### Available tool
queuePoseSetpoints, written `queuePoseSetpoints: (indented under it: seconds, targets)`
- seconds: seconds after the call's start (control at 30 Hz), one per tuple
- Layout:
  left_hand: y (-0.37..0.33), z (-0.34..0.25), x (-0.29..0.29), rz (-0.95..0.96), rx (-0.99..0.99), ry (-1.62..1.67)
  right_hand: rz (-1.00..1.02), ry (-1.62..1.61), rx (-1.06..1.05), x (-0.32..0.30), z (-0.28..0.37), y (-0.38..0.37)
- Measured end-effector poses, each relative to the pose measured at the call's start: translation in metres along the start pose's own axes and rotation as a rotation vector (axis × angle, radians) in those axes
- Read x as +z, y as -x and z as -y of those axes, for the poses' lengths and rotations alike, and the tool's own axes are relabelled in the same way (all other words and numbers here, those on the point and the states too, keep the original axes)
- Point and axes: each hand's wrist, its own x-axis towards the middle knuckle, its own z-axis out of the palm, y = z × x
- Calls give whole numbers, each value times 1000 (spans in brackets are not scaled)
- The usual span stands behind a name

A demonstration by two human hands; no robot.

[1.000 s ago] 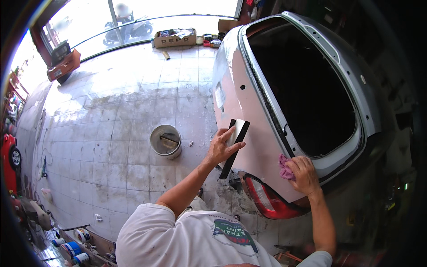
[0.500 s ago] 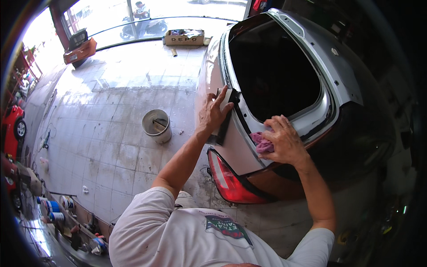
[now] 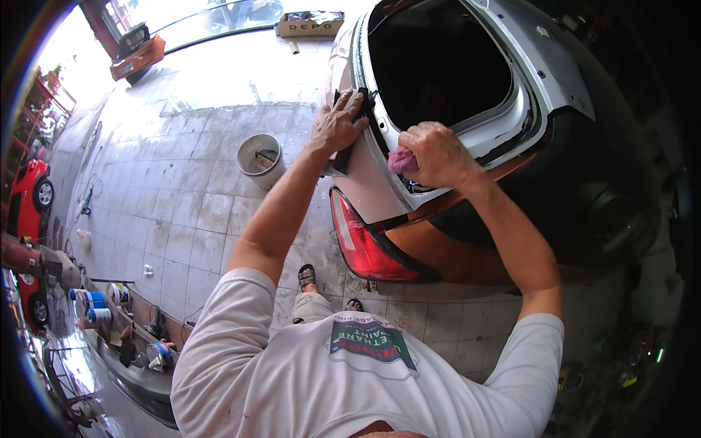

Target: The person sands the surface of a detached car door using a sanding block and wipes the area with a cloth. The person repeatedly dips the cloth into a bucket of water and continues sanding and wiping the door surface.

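Note:
My left hand (image 3: 338, 130) presses a long, flat sanding block (image 3: 337, 165), dark at its edges, against the pinkish-grey rear corner panel (image 3: 376, 193) of a car. Its fingers lie over the block and cover most of it. To the right, my right hand (image 3: 440, 156) is closed around a crumpled pink cloth (image 3: 401, 160), beside the lower corner of the silver frame round the dark rear window (image 3: 438, 66). Below the panel sits a red tail light (image 3: 358, 244).
A grey bucket (image 3: 261, 164) with a tool inside stands on the tiled floor, left of the car. A cardboard box (image 3: 310, 24) is farther back. Paint cans (image 3: 89, 300) and a red toy-like car (image 3: 33, 197) are at the left.
The whole view has shifted, putting the car higher in the picture. My right hand's fingers have curled tighter round the cloth, moving slightly away from me. The left stays on the block.

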Motion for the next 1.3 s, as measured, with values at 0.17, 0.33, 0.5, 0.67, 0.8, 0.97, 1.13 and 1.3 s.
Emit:
queuePoseSetpoints:
  seconds: [0.17, 0.33, 0.5, 0.67, 0.8, 0.97, 1.13, 1.3]
  targets:
    - [81, -66, -4, -123, -138, 57, 58, 113, -92, -33, -40, 0]
    - [164, -114, 0, -110, -79, 86, 390, -56, 78, -34, -38, -1]
    - [24, 42, 32, -133, -94, -166, 441, 28, 13, -16, -4, -27]
    - [37, -15, 38, -133, -133, -251, 529, 44, 91, -21, -6, -16]
    - [164, -129, 5, -134, -164, 92, 613, 80, 113, -10, -8, -16]
    - [66, 1, 31, -315, 81, -199, 605, 143, 64, -19, 7, -28]
    - [35, -3, 47, -190, -178, -216, 599, 128, 82, -12, -1, -24]
    - [169, -143, 5, -188, -185, 123, 587, 170, 127, -7, 2, -19]
